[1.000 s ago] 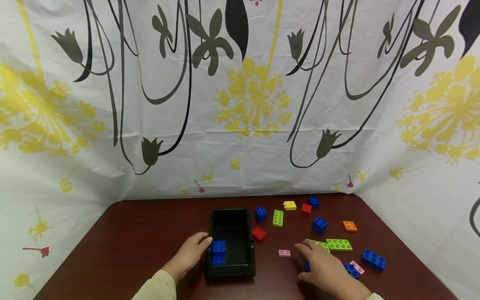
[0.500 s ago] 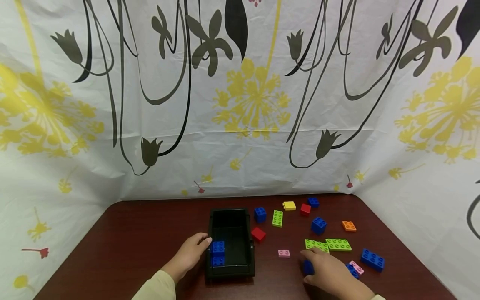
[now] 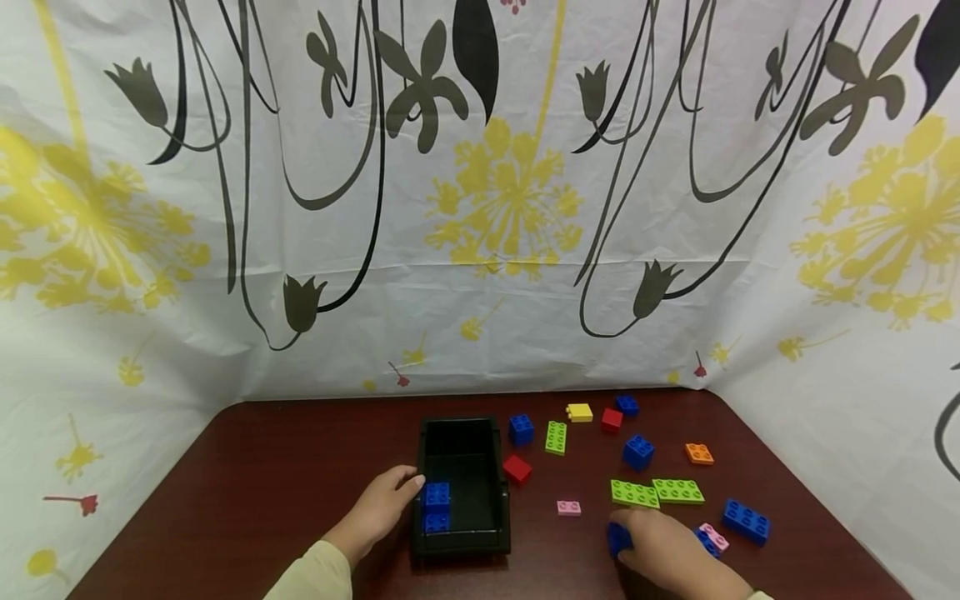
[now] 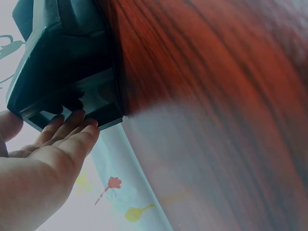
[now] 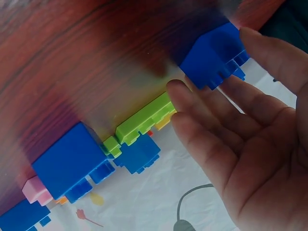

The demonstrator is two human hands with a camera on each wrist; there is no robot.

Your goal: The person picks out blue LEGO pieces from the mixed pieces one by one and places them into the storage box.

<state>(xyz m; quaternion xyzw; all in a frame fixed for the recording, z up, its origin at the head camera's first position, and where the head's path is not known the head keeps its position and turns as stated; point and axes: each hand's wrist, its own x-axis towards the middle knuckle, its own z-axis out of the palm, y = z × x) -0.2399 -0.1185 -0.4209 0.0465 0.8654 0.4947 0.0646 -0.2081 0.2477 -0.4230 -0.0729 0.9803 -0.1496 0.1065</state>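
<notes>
In the head view my left hand (image 3: 381, 510) holds the left side of a black bin (image 3: 499, 546). Its thumb is at the rim, and the fingers (image 4: 72, 132) lie along the bin's glossy wall. Two blue bricks (image 3: 437, 496) show inside, near the bin's left front. On the right, my right hand (image 3: 671, 550) pinches a blue brick (image 5: 209, 57) between thumb and fingers, low over the table. Behind that hand lie two lime green bricks (image 3: 634, 493). A blue brick (image 3: 707, 542) and a pink brick (image 3: 715, 536) sit close to its right side, the blue one partly hidden.
A larger blue brick (image 3: 746, 521) lies at the far right, an orange one (image 3: 699, 453) beyond it. A small pink brick (image 3: 568, 507) and a red brick (image 3: 517, 469) lie between bin and right hand. Several more bricks are scattered toward the back, before a patterned cloth (image 3: 480, 333).
My right hand has drawn back slightly toward me, and its fingers have closed on the blue brick, uncovering the left green brick. The left hand and bin have stayed put.
</notes>
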